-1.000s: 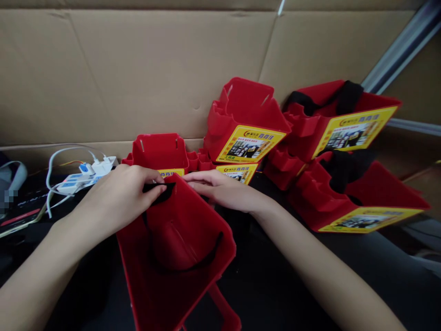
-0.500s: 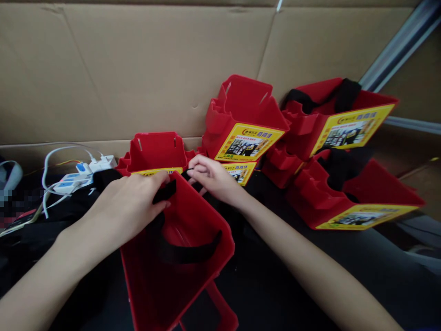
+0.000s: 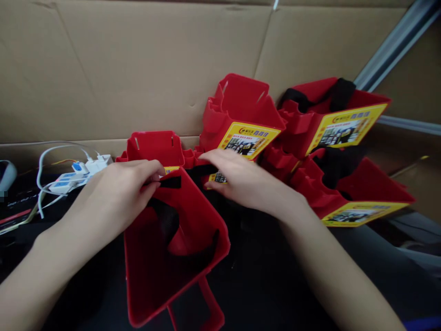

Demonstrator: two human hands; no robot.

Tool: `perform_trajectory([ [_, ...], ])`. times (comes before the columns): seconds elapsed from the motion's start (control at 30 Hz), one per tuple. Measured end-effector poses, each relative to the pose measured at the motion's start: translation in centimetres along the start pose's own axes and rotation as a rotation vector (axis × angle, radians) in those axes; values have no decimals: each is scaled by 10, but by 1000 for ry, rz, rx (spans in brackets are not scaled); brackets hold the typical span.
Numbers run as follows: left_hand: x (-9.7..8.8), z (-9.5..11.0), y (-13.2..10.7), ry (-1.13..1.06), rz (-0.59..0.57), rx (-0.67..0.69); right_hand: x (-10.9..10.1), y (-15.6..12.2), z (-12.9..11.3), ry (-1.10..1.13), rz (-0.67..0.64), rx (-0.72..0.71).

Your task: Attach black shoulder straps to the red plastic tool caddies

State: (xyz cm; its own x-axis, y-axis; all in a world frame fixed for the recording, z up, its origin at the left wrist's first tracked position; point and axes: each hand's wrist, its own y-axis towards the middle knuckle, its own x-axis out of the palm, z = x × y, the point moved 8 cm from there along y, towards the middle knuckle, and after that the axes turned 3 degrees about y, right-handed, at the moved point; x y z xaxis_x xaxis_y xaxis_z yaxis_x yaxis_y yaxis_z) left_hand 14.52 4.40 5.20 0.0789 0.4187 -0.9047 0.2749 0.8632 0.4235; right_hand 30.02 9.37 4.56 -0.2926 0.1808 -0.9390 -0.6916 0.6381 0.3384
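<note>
Head view: a black strap point(image 3: 171, 182) passes through the far corner of the front red box point(image 3: 198, 214), which sits tilted with its mouth toward the camera, over the black tabletop point(image 3: 262, 280). More of the strap curls loosely inside the box. Left hand point(image 3: 117, 195): thumb and forefinger are closed in a pinch on the strap, just inside the rim. Right hand point(image 3: 246, 181): outside the box, its fingertips stand apart from the thumb, and the strap's outer length runs straight in between them; whether they clamp it deeper in the palm, I cannot tell. Behind stand more red boxes point(image 3: 241, 101) with yellow labels; those at right carry black straps too. A white power strip point(image 3: 65, 182) lies at left, and a cardboard wall point(image 3: 138, 69) backs everything.
</note>
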Motion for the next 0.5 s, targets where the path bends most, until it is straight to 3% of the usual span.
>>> perform_trajectory([
  [0.07,7,4,5,-80,9,31,15,6,-20,207,-40,-237],
  [0.1,10,7,7,-118,10,46,21,9,-23,270,-51,-286],
  [0.2,7,15,9,-160,80,97,31,16,-20,306,-75,-256],
  [0.3,-12,32,0,-171,141,194,25,15,-14,212,-107,-163],
  [0.37,-17,48,-12,-276,15,247,17,12,-7,110,-138,-75],
  [0.43,-6,62,-27,-368,-233,260,12,6,4,-15,-196,32],
  [0.5,3,70,-40,-363,-356,278,10,-2,18,-138,-262,146],
])
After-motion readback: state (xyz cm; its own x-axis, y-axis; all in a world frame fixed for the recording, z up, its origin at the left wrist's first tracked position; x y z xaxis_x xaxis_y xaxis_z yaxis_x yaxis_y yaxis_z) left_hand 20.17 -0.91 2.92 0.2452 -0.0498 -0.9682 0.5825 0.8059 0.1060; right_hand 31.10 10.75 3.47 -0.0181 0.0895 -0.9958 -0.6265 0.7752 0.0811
